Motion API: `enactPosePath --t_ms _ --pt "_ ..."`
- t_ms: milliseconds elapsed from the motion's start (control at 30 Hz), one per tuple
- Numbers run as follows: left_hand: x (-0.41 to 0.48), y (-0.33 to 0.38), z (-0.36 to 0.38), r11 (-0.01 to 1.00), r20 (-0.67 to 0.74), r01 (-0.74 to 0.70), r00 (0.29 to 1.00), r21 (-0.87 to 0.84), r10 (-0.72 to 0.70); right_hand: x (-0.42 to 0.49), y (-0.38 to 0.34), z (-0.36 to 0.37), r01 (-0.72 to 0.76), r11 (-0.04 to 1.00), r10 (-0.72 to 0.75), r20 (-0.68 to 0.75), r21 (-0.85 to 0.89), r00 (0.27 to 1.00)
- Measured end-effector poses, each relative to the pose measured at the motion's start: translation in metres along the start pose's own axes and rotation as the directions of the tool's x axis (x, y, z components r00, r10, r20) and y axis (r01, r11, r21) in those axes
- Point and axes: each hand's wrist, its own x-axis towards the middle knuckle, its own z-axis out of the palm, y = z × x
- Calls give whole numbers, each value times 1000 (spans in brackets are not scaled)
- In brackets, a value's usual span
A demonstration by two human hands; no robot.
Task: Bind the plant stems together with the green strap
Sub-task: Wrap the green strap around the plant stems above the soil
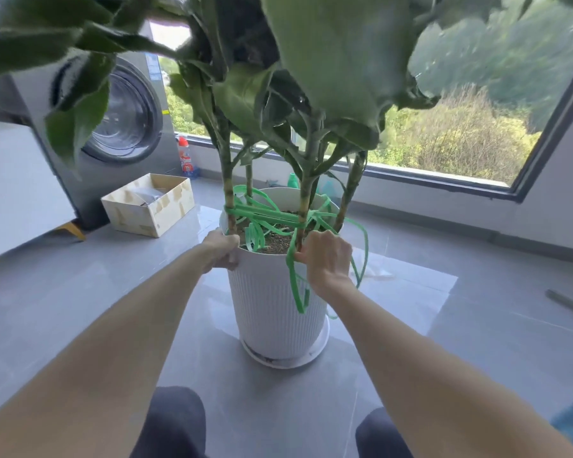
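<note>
Strap (265,214) runs flat between the plant stems (228,180) above the white pot (272,299); I judge it light, limp and slippery, best gripped close to a stem. My right hand (326,259) pinches its loose run; my left hand (220,249) grips the pot rim.

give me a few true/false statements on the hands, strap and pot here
1. The left hand grips the pot rim. True.
2. The right hand holds nothing. False: it pinches the strap.
3. The strap runs between two stems. True.
4. The pot is black. False: it is white.
</note>
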Motion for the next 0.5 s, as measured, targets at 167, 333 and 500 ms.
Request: enactPosePath --t_ms 167,333,500 --pt "-12 4 26 988 -56 112 991 -107 -119 -1 21 -15 64 990 -76 97 128 992" --pt "-13 1 62 936 -83 168 976 -310 -203 8 45 -8 126 937 -169 109 326 980" --pt "-17 -3 55 926 -207 136 954 -351 -219 17 53 -2 180 887 -269 158 425 950"
